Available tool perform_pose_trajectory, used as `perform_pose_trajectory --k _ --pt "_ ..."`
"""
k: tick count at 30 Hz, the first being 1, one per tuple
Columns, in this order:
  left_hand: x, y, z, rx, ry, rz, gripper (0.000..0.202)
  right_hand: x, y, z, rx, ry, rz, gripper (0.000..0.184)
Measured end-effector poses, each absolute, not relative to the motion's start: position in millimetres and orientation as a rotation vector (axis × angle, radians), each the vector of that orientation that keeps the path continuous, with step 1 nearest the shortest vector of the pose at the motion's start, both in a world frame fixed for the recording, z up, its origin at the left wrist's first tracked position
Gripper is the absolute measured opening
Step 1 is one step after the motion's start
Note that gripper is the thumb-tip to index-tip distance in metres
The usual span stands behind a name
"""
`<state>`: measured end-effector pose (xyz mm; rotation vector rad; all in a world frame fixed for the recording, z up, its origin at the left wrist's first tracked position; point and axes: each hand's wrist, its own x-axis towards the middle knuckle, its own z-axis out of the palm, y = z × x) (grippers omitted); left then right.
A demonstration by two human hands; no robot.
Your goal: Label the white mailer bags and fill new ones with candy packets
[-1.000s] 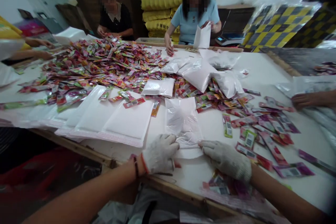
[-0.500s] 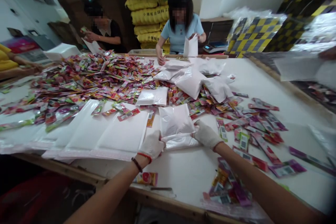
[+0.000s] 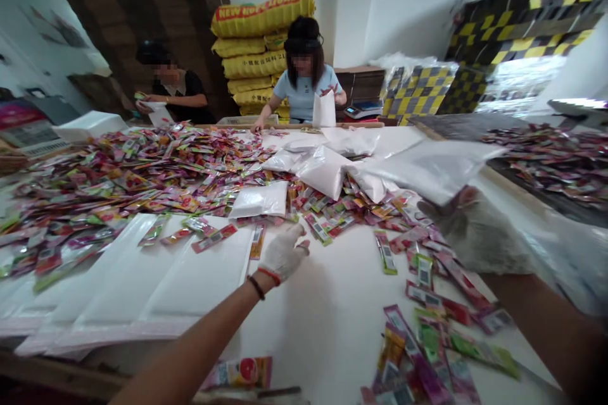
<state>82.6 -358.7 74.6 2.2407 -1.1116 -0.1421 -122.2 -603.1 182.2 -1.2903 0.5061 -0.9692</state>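
My right hand [image 3: 477, 237], in a white glove and blurred by motion, is raised at the right and grips a white padded bag [image 3: 430, 168] lifted off the table. My left hand [image 3: 284, 253], also gloved, hovers over the white table [image 3: 327, 323] with fingers loosely spread and nothing in it, near the edge of a row of flat white mailers [image 3: 190, 281]. A big heap of colourful sachets [image 3: 142, 171] covers the table's left and middle. Several loose sachets [image 3: 427, 278] lie under and in front of my right hand.
Filled white bags [image 3: 327, 168] are piled at the table's centre. Two people sit at the far side, one holding a white bag [image 3: 324, 109]. Yellow sacks [image 3: 256, 44] are stacked behind them. Another sachet pile [image 3: 551, 158] lies at the right.
My right hand has lifted the white bag from the table in front of me and swung it up to the right. My left hand has let go of it. The view tilted up.
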Motion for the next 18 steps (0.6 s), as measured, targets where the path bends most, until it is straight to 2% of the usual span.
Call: perform_pose_trajectory --k 3,7,11,12,14,18 --pt "105.2 -404.9 88.5 2.331 -1.314 0.004 0.023 -100.5 -627.6 154.1 -1.416 0.456 -0.884 0.025" --pt "140.9 -459.8 88.6 2.479 -1.290 -0.031 0.029 -33.0 -630.9 96.7 -2.156 0.420 -0.540 0.036" --pt "169.0 -495.5 79.3 2.656 -1.037 -0.099 0.077 36.0 -630.5 76.5 -2.675 0.647 -0.246 0.080" --pt "171.3 -500.5 77.1 2.678 -0.975 -0.094 0.082 47.1 -632.0 77.3 -2.764 0.752 -0.206 0.086" --pt "168.8 -505.6 73.8 2.630 -0.941 -0.082 0.076 59.6 -635.4 81.4 -2.838 0.854 -0.209 0.080" --pt "145.1 -499.7 76.6 2.378 -1.087 -0.229 0.035 50.9 -632.9 94.0 -2.847 0.760 -0.207 0.041"
